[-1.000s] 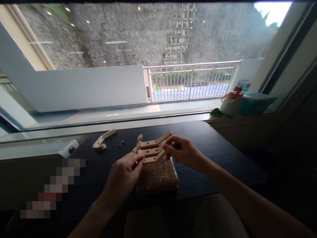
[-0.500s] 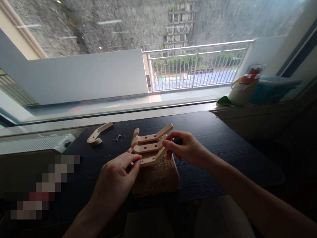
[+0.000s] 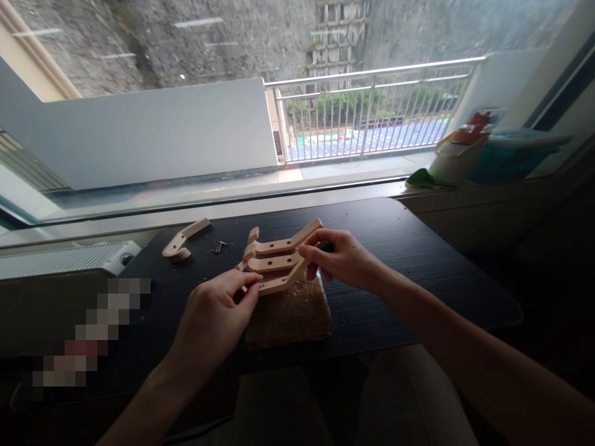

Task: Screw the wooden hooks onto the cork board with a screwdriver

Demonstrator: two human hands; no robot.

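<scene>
Three pale wooden hooks lie side by side at the brown block, each with dark drilled holes: a far hook (image 3: 279,246), a middle hook (image 3: 274,263) and a near hook (image 3: 277,284). My left hand (image 3: 225,300) is closed, thumb and fingertips pinching the near hook close to its left end. My right hand (image 3: 341,254) is closed too, its thumb and index finger at the raised right end of the near hook. A dark rounded object (image 3: 326,246) sits in the curl of that hand, mostly hidden. Under the hooks is the worn brown block (image 3: 292,319).
Another wooden hook (image 3: 179,241) rests at the left on the black table (image 3: 395,272), beside a few small metal screws (image 3: 218,248). A radiator (image 3: 88,260) stands left. Beyond the table are the windowsill (image 3: 288,195), a white bucket (image 3: 453,161) and a teal bin (image 3: 515,155).
The camera view has tilted slightly, so the table and hooks sit a little higher in the picture. Both hands keep nearly the same hold on the near hook.
</scene>
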